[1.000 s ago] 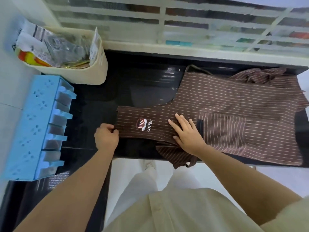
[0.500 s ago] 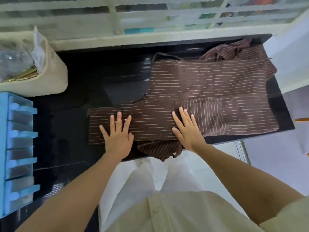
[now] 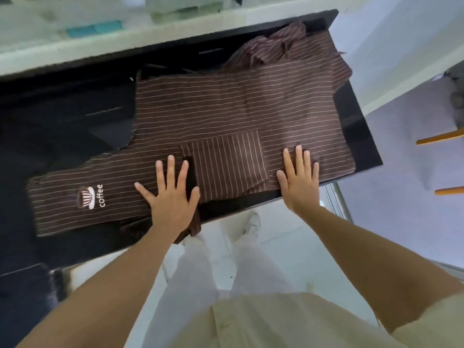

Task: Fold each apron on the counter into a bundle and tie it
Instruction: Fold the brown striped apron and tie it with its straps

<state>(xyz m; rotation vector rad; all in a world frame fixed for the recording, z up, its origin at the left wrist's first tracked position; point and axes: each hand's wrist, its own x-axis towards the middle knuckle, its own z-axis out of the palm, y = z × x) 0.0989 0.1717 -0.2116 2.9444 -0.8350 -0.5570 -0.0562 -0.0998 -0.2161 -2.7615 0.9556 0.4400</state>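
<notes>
Both hands lie flat with fingers spread, gripping nothing, on the brown striped apron (image 3: 226, 116) spread across the black counter (image 3: 62, 121): left hand (image 3: 172, 197) beside its coffee logo (image 3: 90, 198), right hand (image 3: 300, 180) past the pocket (image 3: 226, 162).

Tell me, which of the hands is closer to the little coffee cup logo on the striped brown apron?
The left. The left hand lies flat just right of the coffee cup logo; the right hand presses the striped brown apron far beyond the pocket.
</notes>
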